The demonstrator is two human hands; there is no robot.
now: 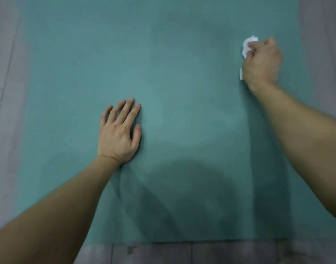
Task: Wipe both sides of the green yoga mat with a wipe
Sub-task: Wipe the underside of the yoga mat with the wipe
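The green yoga mat (pixel 173 82) lies flat on the floor and fills most of the view, its near edge running along the bottom. My left hand (pixel 120 132) rests flat on the mat left of centre, fingers straight and slightly spread. My right hand (pixel 261 61) is near the mat's right edge, fingers curled round a crumpled white wipe (pixel 247 46). The wipe sticks out at the fingertips and a small bit shows below the palm. The hand presses the wipe against the mat.
Grey wood-look floor (pixel 5 92) shows on both sides of the mat and along the near edge (pixel 182 252). A small dark mark sits on the floor just below the mat's near edge. My shadow darkens the lower middle of the mat.
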